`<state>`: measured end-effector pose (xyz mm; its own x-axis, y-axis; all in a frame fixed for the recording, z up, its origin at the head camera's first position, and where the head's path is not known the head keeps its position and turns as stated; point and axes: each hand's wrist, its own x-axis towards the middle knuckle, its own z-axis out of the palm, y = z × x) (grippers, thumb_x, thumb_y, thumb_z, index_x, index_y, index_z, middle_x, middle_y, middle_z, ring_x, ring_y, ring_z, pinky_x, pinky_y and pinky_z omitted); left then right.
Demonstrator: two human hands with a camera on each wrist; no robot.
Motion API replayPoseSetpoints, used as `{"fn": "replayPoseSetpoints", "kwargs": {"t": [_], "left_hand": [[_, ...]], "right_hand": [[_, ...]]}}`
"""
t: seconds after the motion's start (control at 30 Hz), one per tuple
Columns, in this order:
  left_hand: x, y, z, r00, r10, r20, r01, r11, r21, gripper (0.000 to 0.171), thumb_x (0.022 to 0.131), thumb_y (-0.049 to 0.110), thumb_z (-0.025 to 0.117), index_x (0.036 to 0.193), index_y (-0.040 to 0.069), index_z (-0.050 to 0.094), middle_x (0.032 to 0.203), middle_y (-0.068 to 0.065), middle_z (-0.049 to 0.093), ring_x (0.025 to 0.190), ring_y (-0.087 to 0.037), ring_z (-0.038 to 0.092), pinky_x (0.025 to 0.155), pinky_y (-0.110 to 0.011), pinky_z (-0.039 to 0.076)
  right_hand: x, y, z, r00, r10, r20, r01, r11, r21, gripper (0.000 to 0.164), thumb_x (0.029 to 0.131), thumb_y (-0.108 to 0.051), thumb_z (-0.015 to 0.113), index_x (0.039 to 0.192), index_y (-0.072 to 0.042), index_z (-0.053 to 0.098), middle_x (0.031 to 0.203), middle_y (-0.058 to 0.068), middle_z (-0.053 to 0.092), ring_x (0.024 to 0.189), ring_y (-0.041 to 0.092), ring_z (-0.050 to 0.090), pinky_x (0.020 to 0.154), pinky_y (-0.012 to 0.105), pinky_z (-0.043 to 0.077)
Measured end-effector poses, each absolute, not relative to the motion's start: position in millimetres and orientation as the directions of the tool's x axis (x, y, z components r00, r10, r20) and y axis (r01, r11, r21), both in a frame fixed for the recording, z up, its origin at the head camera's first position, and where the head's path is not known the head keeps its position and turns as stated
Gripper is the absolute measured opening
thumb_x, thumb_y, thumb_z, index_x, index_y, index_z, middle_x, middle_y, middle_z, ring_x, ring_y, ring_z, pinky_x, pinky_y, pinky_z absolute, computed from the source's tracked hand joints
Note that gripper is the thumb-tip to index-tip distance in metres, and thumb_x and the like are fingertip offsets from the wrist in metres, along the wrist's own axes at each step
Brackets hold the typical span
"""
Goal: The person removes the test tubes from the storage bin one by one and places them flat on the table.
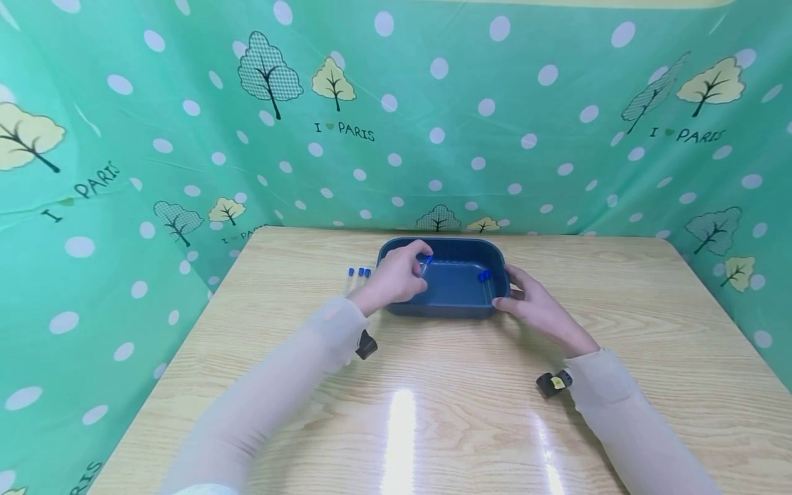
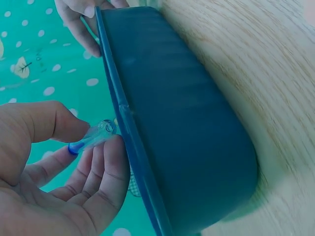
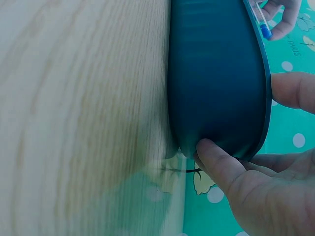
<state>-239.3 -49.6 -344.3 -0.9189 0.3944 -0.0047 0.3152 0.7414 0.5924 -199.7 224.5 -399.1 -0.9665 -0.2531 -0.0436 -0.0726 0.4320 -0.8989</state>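
Note:
A dark blue plastic basin (image 1: 441, 311) stands on the table. Over its left part my left hand (image 1: 396, 273) pinches a clear test tube (image 2: 102, 132) with a blue cap between thumb and fingers. In the left wrist view the tube's rounded end lies close to the basin's rim. My right hand (image 1: 535, 306) grips the basin's right end, thumb at the rim and fingers against the outer wall. Inside the basin on the right lie blue-capped tubes (image 1: 485, 276); their lower parts are hard to make out.
Left of the basin, 3 more blue-capped tubes (image 1: 361, 272) lie on the wooden table (image 1: 297, 275), partly hidden by my left arm. A green dotted curtain (image 1: 396, 158) hangs behind the table and along both sides.

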Motion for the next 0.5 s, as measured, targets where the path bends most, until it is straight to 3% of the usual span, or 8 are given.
{"fn": "replayPoseSetpoints", "kwargs": {"t": [0.5], "left_hand": [[-232,-65,-343,-0.920,0.391,0.011,0.318,0.733,0.602,0.059,0.079,0.002,0.068,0.133,0.016,0.047,0.089,-0.004,0.056,0.069,-0.019,0.052,0.060,-0.031,0.045]], "right_hand": [[-200,224,-400,-0.966,-0.256,-0.034,-0.080,0.424,-0.902,0.079,0.092,-0.010,0.060,0.152,-0.004,0.010,0.153,0.024,0.020,0.132,0.046,0.034,0.100,0.051,0.039]]}}
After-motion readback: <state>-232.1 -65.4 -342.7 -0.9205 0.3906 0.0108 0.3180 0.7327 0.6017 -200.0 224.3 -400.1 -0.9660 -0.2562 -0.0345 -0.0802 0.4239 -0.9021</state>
